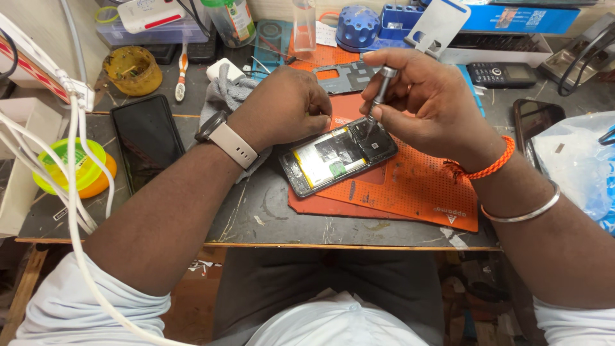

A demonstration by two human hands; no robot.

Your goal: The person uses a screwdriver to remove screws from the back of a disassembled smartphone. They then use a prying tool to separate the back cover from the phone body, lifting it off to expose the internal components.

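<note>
shirt [339, 323] at bottom; opened phone [336, 156] mid-frame on orange mat [416, 186]. left hand [285, 106] fisted at its edge, right hand [426, 102] pinching screwdriver [379, 93] onto it. a slip could gouge the board.

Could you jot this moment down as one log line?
right hand: holds screwdriver, tip on opened phone | left hand: steadies phone | phone on orange mat

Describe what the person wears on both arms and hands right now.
The left hand is bare; its wrist carries a dark-faced smartwatch on a beige perforated strap. The right hand is bare too; its wrist has an orange braided thread band and a plain silver metal bangle. Short white sleeves cover both upper arms.
</note>
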